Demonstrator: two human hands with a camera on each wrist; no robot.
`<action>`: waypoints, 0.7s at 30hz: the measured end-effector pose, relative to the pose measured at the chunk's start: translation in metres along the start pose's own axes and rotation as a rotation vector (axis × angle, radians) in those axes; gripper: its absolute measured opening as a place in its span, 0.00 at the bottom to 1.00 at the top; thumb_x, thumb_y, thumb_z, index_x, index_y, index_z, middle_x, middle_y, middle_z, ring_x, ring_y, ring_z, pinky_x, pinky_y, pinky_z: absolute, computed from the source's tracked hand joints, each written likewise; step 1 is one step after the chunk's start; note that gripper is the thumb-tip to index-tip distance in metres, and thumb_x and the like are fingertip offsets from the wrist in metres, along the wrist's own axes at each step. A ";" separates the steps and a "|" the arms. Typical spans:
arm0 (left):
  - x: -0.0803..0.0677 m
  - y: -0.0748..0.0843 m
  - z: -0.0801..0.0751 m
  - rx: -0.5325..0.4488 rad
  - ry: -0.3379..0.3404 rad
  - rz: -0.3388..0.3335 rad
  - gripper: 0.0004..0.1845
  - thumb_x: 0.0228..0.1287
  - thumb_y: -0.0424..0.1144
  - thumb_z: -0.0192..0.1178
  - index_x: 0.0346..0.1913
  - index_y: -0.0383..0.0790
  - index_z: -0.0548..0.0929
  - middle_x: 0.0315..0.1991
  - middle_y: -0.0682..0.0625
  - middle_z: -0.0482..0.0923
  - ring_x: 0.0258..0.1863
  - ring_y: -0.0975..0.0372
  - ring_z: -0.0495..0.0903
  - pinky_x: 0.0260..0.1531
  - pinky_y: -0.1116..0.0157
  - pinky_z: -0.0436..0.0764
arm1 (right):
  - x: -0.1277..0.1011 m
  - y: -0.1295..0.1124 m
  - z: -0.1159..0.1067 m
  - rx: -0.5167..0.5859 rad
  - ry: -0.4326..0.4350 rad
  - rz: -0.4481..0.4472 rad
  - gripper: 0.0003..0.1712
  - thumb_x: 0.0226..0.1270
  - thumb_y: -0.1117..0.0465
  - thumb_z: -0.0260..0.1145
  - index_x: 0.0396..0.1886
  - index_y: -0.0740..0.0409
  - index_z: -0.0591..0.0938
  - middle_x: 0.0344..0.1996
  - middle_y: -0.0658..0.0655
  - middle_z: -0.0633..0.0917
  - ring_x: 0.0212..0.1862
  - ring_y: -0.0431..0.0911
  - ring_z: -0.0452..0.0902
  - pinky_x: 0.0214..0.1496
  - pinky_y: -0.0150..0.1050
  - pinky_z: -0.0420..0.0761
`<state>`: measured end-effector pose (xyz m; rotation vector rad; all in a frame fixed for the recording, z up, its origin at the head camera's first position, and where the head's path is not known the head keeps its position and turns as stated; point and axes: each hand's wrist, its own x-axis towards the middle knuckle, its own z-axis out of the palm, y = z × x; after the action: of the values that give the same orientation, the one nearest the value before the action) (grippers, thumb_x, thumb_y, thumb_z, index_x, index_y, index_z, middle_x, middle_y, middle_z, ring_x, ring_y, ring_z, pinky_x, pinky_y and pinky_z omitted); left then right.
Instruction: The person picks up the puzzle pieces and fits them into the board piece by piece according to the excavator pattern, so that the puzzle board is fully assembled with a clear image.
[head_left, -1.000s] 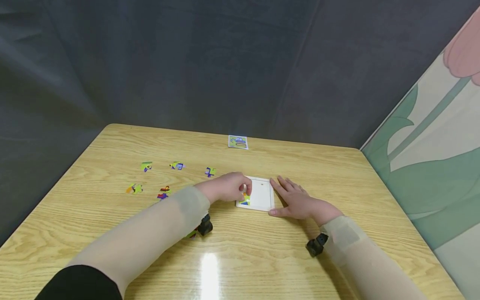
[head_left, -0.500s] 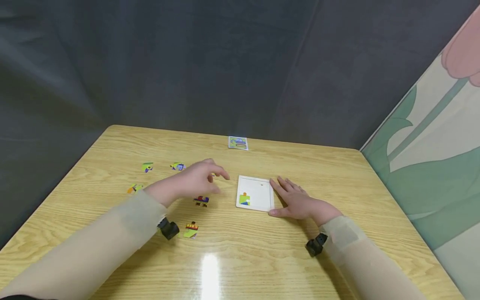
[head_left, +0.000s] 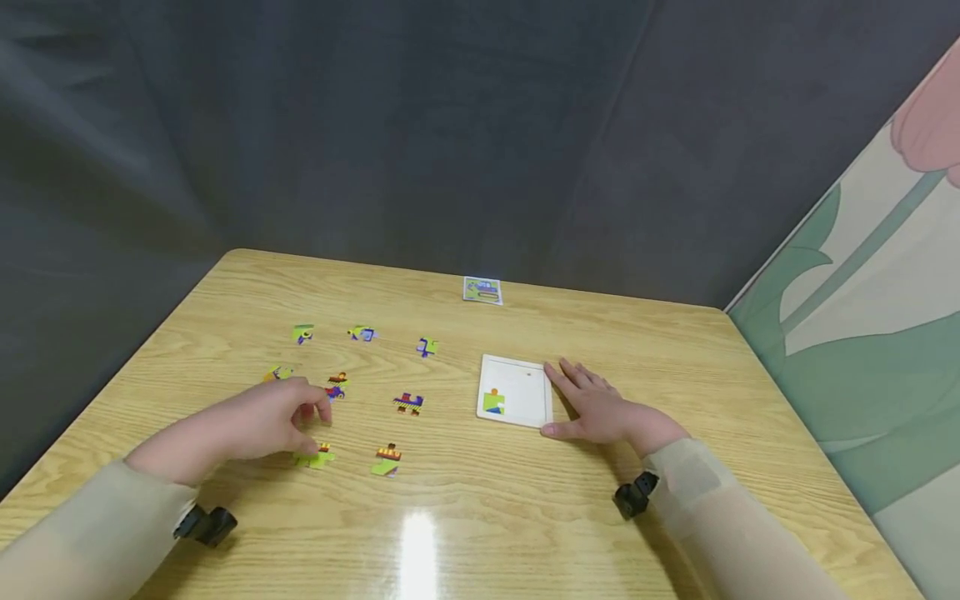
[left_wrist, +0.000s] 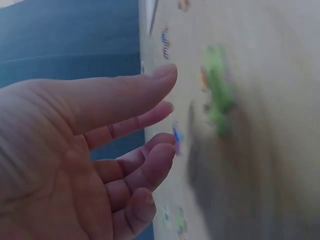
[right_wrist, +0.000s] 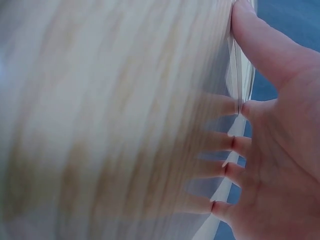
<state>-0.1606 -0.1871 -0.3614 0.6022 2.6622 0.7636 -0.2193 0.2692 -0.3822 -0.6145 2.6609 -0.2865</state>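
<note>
Left hand (head_left: 258,425) hovers with fingers loosely spread, gripping nothing, just above a green puzzle piece (head_left: 315,457) lying on the wooden surface (head_left: 480,500). Right hand (head_left: 600,408) lies flat, fingers straight, against the right edge of the white puzzle tray (head_left: 516,392) (one piece seated inside).

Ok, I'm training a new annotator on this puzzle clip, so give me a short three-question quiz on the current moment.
1. True or false: the white puzzle tray already holds one fitted piece.
2. Which hand lies flat against the tray's edge? A) left hand B) right hand
3. Fill in: the small reference picture card lies at the table's ____ edge.

Key: 1 true; 2 B; 3 far.
</note>
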 end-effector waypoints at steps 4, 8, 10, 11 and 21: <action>-0.011 -0.007 0.006 0.019 0.011 -0.015 0.18 0.47 0.41 0.79 0.38 0.48 0.80 0.34 0.51 0.70 0.34 0.58 0.68 0.35 0.58 0.70 | 0.000 -0.001 0.000 0.002 -0.002 0.016 0.60 0.62 0.30 0.61 0.80 0.53 0.43 0.78 0.65 0.40 0.75 0.68 0.34 0.68 0.68 0.42; -0.016 -0.012 0.013 0.023 0.028 -0.004 0.19 0.46 0.41 0.79 0.38 0.49 0.79 0.34 0.51 0.68 0.33 0.59 0.67 0.35 0.60 0.69 | 0.001 0.003 0.004 -0.004 0.002 0.019 0.61 0.60 0.27 0.60 0.81 0.51 0.43 0.78 0.64 0.40 0.75 0.67 0.34 0.69 0.68 0.42; -0.016 -0.014 0.016 0.022 0.042 0.003 0.18 0.47 0.39 0.79 0.37 0.49 0.78 0.33 0.52 0.67 0.32 0.59 0.67 0.33 0.61 0.69 | 0.001 0.004 0.004 -0.002 0.005 0.018 0.61 0.60 0.27 0.60 0.81 0.51 0.43 0.78 0.64 0.40 0.75 0.67 0.34 0.68 0.68 0.42; -0.016 -0.015 0.017 0.021 0.048 0.005 0.18 0.47 0.39 0.79 0.36 0.49 0.78 0.33 0.52 0.67 0.31 0.59 0.67 0.33 0.61 0.69 | 0.001 0.004 0.004 0.001 0.006 0.017 0.61 0.60 0.27 0.61 0.81 0.51 0.43 0.78 0.64 0.40 0.75 0.67 0.34 0.68 0.68 0.42; -0.016 -0.016 0.018 -0.036 0.048 0.020 0.18 0.49 0.32 0.76 0.34 0.46 0.74 0.30 0.52 0.69 0.30 0.60 0.69 0.30 0.64 0.71 | 0.000 -0.002 0.001 0.012 0.003 0.011 0.60 0.62 0.30 0.61 0.80 0.52 0.44 0.78 0.65 0.41 0.75 0.68 0.34 0.68 0.69 0.42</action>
<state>-0.1449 -0.1988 -0.3817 0.6093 2.6838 0.8397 -0.2179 0.2672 -0.3821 -0.5956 2.6625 -0.3001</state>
